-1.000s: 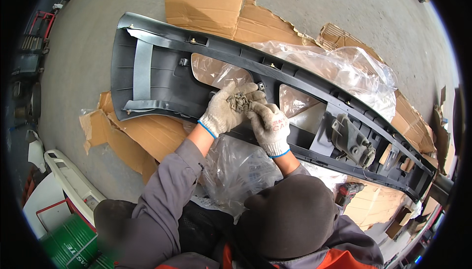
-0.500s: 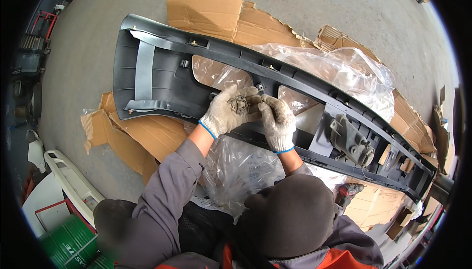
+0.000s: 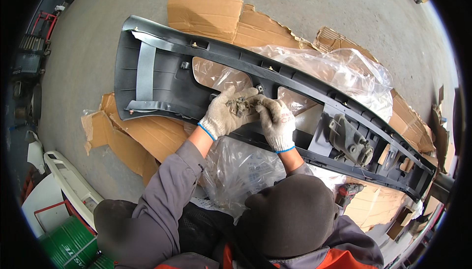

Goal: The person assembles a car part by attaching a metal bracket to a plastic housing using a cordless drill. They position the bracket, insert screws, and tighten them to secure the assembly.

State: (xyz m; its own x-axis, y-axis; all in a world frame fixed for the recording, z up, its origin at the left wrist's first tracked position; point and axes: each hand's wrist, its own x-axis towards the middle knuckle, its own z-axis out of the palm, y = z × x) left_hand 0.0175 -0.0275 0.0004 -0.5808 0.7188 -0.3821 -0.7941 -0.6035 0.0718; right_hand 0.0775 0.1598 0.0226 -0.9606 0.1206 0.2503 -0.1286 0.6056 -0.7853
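My left hand (image 3: 224,113), in a knitted work glove, is cupped palm up around a heap of small metal clips (image 3: 239,107). My right hand (image 3: 276,123), gloved the same way, reaches in from the right with thumb and fingers pinched at the edge of the heap. Whatever sits between those fingertips is too small to make out. Both hands are over a long black bumper (image 3: 169,83), which lies with its inner side up. Brass-coloured clips sit along its far edge, and a metal bracket (image 3: 260,88) shows just beyond my fingers.
A grey lamp housing (image 3: 350,140) sits in the bumper's right part. Flattened cardboard (image 3: 204,18) and clear plastic film (image 3: 339,72) lie under and around the bumper. A cordless drill (image 3: 349,190) rests at the near right. A green drum (image 3: 69,239) stands at the lower left.
My right fingertips have come down from just above the left palm into the edge of the clip heap. The left hand stays almost in place; the bumper looks unmoved.
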